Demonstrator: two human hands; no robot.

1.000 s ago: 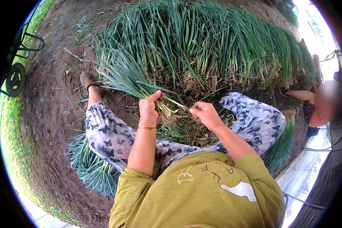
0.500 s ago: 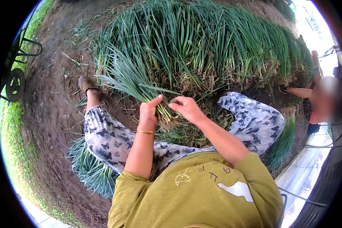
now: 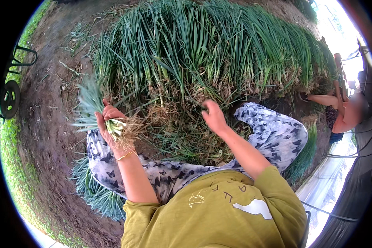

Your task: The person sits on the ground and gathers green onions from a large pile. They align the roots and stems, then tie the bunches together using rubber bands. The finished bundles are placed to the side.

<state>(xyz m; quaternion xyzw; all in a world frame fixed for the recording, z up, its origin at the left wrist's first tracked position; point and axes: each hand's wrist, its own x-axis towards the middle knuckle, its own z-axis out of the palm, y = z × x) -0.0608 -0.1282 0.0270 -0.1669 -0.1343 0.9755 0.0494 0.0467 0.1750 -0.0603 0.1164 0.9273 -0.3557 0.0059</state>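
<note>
My left hand (image 3: 107,120) is closed around a small bunch of green onions (image 3: 118,127) above my left knee. Their white stems and brown, stringy roots stick out to the right of the fist. The bluish-green leaves fan up and left, smeared by motion. My right hand (image 3: 215,118) hovers near the root ends of the large green onion pile (image 3: 202,45), fingers curled, with a gap between thumb and forefinger. Nothing shows in it. Below that hand, loose trimmed leaves and debris (image 3: 190,142) litter the ground between my legs.
Behind my left leg lies another heap of green onions (image 3: 97,190), and more (image 3: 304,151) lie beside my right knee. A person (image 3: 347,111) sits at the far right by plastic sheeting (image 3: 326,182). A wheel (image 3: 9,99) stands at the left edge on bare soil (image 3: 49,124).
My left hand has swung left with the bunch, from mid-front to above my left knee. My right hand has parted from the bunch and shifted slightly right.
</note>
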